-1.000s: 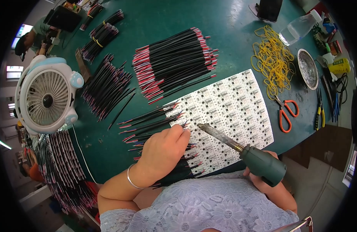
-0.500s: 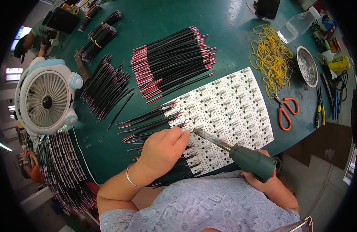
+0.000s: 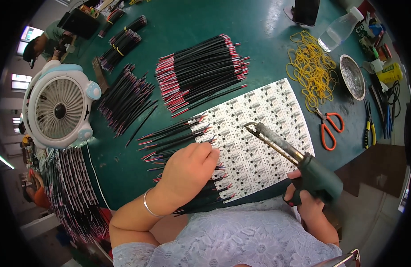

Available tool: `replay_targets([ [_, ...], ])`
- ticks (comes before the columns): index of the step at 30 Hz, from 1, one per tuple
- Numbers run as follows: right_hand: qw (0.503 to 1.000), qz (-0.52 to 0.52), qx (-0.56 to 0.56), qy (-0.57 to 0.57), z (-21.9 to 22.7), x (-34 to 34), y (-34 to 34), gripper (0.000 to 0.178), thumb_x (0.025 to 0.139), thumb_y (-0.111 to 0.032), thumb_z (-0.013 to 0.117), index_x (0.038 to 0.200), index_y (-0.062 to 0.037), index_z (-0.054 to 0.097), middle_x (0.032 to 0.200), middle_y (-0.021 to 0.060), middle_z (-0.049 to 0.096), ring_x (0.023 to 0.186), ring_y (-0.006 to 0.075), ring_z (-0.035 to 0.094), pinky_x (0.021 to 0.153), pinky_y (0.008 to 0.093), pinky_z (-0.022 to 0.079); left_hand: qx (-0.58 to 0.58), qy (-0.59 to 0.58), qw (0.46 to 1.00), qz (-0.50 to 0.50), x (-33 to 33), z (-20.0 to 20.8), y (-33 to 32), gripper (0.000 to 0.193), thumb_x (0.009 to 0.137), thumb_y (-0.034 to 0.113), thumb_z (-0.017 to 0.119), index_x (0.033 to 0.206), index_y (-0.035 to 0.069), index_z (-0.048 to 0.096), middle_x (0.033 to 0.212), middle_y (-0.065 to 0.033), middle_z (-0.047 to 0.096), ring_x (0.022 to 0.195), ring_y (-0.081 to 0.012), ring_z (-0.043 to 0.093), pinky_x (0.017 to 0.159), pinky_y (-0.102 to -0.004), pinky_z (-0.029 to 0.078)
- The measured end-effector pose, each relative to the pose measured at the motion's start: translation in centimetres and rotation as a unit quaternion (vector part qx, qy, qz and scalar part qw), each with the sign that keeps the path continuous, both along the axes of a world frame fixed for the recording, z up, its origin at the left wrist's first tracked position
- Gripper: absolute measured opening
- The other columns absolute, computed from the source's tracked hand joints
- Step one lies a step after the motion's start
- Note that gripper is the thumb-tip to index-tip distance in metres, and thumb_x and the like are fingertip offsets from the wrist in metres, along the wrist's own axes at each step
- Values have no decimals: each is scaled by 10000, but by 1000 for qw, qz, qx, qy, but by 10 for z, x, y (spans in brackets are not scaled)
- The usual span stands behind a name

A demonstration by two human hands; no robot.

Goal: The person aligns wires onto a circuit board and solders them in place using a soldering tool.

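Note:
My right hand (image 3: pixel 310 205) grips a dark green soldering gun (image 3: pixel 320 178). Its bent metal tip is raised above a white panel of small circuit boards (image 3: pixel 270 129). Closed in a pinch, my left hand (image 3: pixel 190 167) rests at the panel's left edge, among black-sleeved wires (image 3: pixel 167 135) with red and bluish ends. Whatever its fingertips hold is hidden behind them. Several of these wires reach onto the panel's left column, above and below my left hand.
Wire bundles (image 3: pixel 201 66) and a looser wire pile (image 3: pixel 127 100) lie beyond and left. A fan (image 3: pixel 59 111) stands at left. Rightward are yellow rubber bands (image 3: pixel 310 66), orange-handled scissors (image 3: pixel 331 129), a metal bowl (image 3: pixel 352 78), a bottle (image 3: pixel 339 31) and pliers (image 3: pixel 369 127).
The soldering gun has lifted away from my left fingertips and swung right, its tip now over the panel's middle. My left hand stays nearly in place. The view has shifted slightly.

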State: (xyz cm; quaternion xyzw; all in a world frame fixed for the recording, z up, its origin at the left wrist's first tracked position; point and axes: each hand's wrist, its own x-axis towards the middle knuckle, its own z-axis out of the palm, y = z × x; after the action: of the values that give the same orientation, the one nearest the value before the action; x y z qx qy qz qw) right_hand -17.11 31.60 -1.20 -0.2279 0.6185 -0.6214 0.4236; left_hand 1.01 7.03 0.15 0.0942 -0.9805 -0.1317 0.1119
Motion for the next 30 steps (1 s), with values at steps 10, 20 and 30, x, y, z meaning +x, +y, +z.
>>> replay_targets([
  [10,979,127,31,157,-14,0,22,326,821,-63,610,1136,16,577,939,95,659,596,154,645,639,305,528,40,73,992,92,10,-10,22,262,711,20,702,946,63,594,799,-79,567,642,-269,582,541,-351,471],
  [20,943,154,-15,295,-16,8,12,249,891,-150,547,1076,6,604,962,115,662,572,167,634,583,297,506,35,27,996,81,9,-15,24,271,678,7,687,943,60,669,783,-47,563,609,-216,584,520,-329,483],
  [30,918,177,-10,355,-12,10,13,192,853,9,543,1036,10,600,881,103,600,581,157,631,561,289,517,55,15,997,61,11,-15,24,266,706,-9,662,970,24,664,766,-58,543,624,-213,571,526,-326,483],
])
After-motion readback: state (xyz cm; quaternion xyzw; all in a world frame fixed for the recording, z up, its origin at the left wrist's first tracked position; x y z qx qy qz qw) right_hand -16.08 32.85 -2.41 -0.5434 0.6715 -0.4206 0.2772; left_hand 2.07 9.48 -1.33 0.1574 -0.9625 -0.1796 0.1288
